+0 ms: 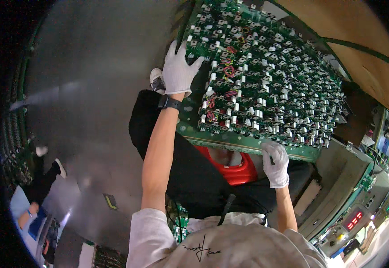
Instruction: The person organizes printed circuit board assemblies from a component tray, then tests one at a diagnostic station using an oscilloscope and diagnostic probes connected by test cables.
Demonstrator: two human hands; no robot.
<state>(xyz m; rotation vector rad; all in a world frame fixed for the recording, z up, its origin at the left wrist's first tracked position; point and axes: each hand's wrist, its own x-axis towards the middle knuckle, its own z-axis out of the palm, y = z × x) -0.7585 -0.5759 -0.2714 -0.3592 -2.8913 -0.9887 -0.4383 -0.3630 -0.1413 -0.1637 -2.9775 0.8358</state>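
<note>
My left hand [179,73], in a white glove, is at the left side of a large array of green circuit boards [266,76]. Its fingers are spread, touching the edge of a board [201,47] at the array's left. White connectors, metal-tabbed parts and pink and yellow wire loops crowd the boards. They rest on a green tray [248,145] over my knees. At the tray's near edge my right hand [275,165], also gloved, has its fingers curled over the rim. Its fingertips are partly hard to make out.
A red stool [237,172] shows beneath the tray. To the right stands a grey machine [337,192] with a lit red display [354,219]. Brown panels [364,58] lie beyond the boards. At lower left, another person's arm [31,210] and shoe [60,168] appear on the grey floor [92,111].
</note>
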